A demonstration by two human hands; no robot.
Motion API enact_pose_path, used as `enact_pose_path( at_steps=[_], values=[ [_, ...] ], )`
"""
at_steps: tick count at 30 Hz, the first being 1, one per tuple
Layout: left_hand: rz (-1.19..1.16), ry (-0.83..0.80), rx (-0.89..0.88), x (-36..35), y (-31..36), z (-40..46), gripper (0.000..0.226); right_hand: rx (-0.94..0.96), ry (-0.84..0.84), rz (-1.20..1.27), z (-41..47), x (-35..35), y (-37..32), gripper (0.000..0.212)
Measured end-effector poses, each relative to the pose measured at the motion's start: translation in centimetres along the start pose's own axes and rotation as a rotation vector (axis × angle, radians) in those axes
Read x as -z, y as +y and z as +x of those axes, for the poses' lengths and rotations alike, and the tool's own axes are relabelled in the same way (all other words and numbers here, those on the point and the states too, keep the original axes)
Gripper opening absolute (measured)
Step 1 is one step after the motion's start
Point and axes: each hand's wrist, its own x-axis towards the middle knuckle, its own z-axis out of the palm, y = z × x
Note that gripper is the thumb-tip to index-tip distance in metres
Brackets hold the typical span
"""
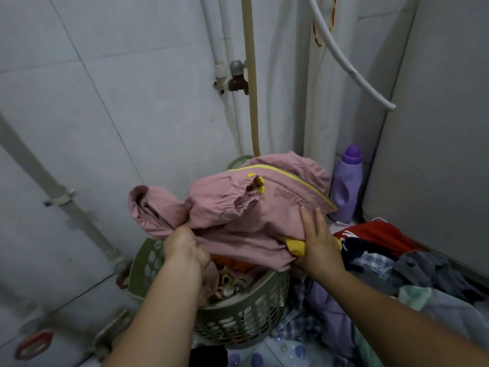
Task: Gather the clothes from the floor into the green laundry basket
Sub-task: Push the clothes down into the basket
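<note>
A pink jacket [246,207] with a yellow zip and yellow lining is bunched over the green laundry basket [238,321]. My left hand [182,247] grips its left side near the hood. My right hand [317,242] holds its right side, fingers spread on the fabric by the yellow cuff. Orange and printed clothes lie inside the basket under the jacket. A pile of clothes on the floor [397,274] lies to the right: red, navy, checked, grey and pale green pieces.
A purple detergent bottle [346,184] stands behind the basket by the corner. Tiled walls with pipes and a tap [238,78] close in at left and back. A white appliance side [436,154] stands at right. A white hose [344,64] hangs above.
</note>
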Motion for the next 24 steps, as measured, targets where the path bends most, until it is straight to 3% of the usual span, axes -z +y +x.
enact_pose_path(
  at_steps=[3, 6, 11, 13, 16, 18, 21, 24],
  values=[
    [0.139, 0.016, 0.035, 0.8, -0.1, 0.8, 0.022, 0.041, -0.007, 0.195, 0.6, -0.7, 0.8, 0.093],
    [0.215, 0.036, 0.072, 0.6, -0.1, 0.0, 0.031, 0.014, 0.096, 0.292, 1.0, -0.6, 1.0, 0.063],
    [0.246, 0.110, 0.091, 0.6, -0.5, 0.1, 0.019, -0.097, 0.369, 0.654, 1.4, 0.9, -0.6, 0.055],
    [0.194, 0.143, -0.036, 0.6, -0.6, 1.0, 0.032, -0.083, 0.478, 0.737, 2.1, 2.1, -2.1, 0.048],
    [0.193, 0.125, -0.359, 0.8, -0.7, 1.6, 0.060, -0.007, 0.572, 0.810, 2.5, 4.2, -4.9, 0.034],
    [0.176, 0.041, -0.523, 0.3, -0.2, -0.1, 0.059, 0.081, 0.579, 0.836, 2.4, 5.4, -7.1, 0.034],
    [0.095, -0.068, -0.605, 0.6, 0.9, -0.9, 0.054, 0.283, 0.496, 0.852, 1.6, 6.0, -10.8, 0.034],
    [0.161, 0.003, -0.602, 1.9, 1.4, -0.7, 0.040, 0.381, 0.339, 0.684, 1.4, 4.2, -12.3, 0.037]
  ],
)
